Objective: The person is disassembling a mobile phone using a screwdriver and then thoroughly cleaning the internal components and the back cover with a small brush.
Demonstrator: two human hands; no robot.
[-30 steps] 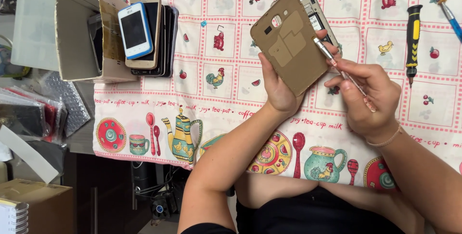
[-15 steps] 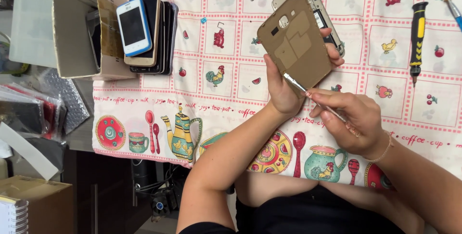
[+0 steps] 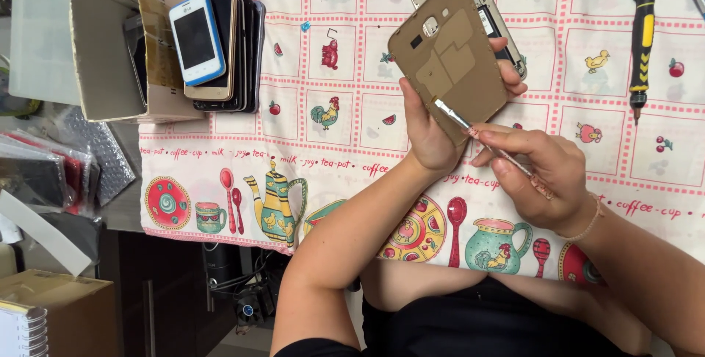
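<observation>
My left hand [image 3: 433, 133] holds a gold phone back cover [image 3: 449, 56] by its lower edge, lifted above the table, inner side toward me. Behind the cover lies the opened phone body [image 3: 490, 13], its insides showing. My right hand [image 3: 540, 173] grips a thin metal pry tool [image 3: 481, 138] like a pen. The tool's tip touches the lower part of the cover.
A patterned tablecloth [image 3: 338, 70] covers the table. Several phones [image 3: 213, 41] are stacked at the left beside an open cardboard box [image 3: 103, 41]. A black and yellow screwdriver [image 3: 642, 41] lies at the right. Packets and boxes [image 3: 44, 181] sit off the table's left edge.
My right hand has moved left and down, bringing the tool's tip from beside the cover onto its lower part. The left hand has kept hold of the cover.
</observation>
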